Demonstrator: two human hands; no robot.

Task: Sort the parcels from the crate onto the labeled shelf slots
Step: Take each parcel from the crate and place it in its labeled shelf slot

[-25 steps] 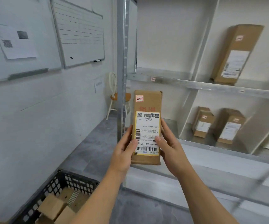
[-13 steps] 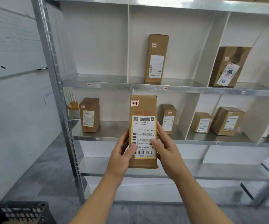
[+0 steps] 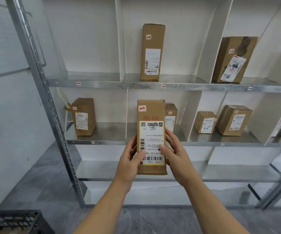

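I hold a tall brown cardboard parcel (image 3: 150, 115) upright in front of the metal shelf (image 3: 136, 85). It carries a yellow-edged shipping label and a small red-framed sticker near its top. My left hand (image 3: 130, 159) grips its left edge with the thumb across the label. My right hand (image 3: 175, 154) grips its right edge the same way. The parcel hangs before the middle row, level with the slot tag (image 3: 93, 142) on that shelf's front edge. A corner of the black crate (image 3: 13, 222) shows at the bottom left.
Other parcels stand in the slots: a tall one (image 3: 152, 51) and a wide one (image 3: 234, 59) on the upper row, several on the middle row, including one at the left (image 3: 84, 116). White dividers separate the slots. A steel upright (image 3: 52, 115) stands at the left.
My view has swung from the left wall and crate to face the shelf head-on. The parcel stays upright in both hands, now in front of the middle row.
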